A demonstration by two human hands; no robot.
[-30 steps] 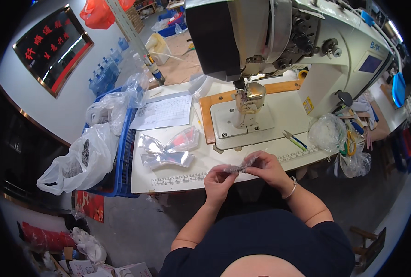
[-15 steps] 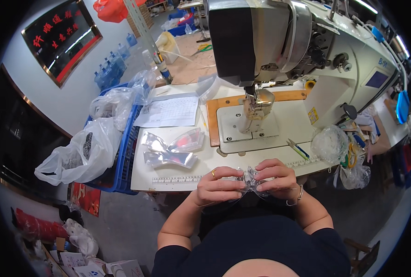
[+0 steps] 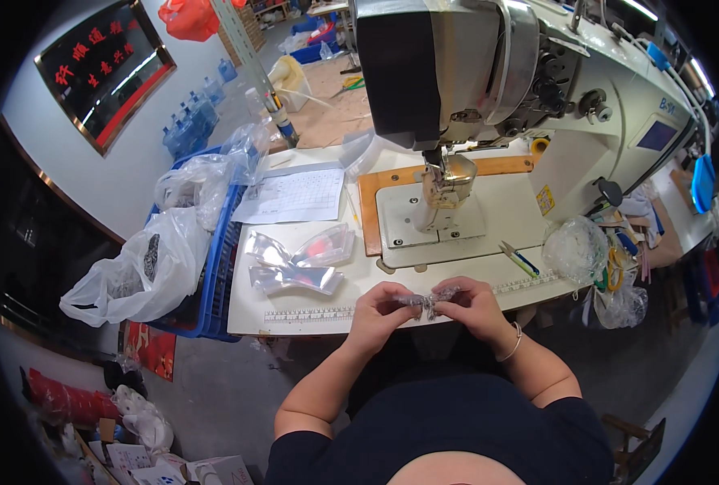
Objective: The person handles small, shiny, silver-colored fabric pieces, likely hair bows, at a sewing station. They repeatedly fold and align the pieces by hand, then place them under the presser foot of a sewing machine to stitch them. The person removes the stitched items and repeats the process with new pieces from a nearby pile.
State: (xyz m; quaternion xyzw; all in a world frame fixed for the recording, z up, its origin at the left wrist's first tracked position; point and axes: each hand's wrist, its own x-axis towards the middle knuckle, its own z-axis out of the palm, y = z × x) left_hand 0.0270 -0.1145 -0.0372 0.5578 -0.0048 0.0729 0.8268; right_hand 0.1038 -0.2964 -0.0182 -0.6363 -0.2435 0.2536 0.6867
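Observation:
At the front edge of the sewing table [image 3: 295, 305], my left hand [image 3: 378, 316] and my right hand [image 3: 479, 310] pinch a small, shiny clear-and-grey patterned piece [image 3: 427, 305] from either side. It looks gathered at its middle, and my fingers cover both ends. Thumbs face each other along its near side. Farther left on the table lie shiny clear plastic pieces [image 3: 299, 257] in a bow-like shape, one with a pink-red patch. Beyond my hands stands a white sewing machine [image 3: 594, 145], its post [image 3: 434, 214] rising from a metal plate.
Small green-handled snips [image 3: 520, 260] lie right of the machine plate, near a ruler strip [image 3: 529, 283]. A clear bag [image 3: 576, 250] sits at the table's right edge. Left of the table, a blue crate [image 3: 222, 267] holds plastic bags [image 3: 145, 263]. A paper sheet [image 3: 290, 196] lies farther back.
Both hands have turned, bringing the thumbs into view on the near side of the piece. The piece has risen slightly in the picture and tilted. Both hands still grip it.

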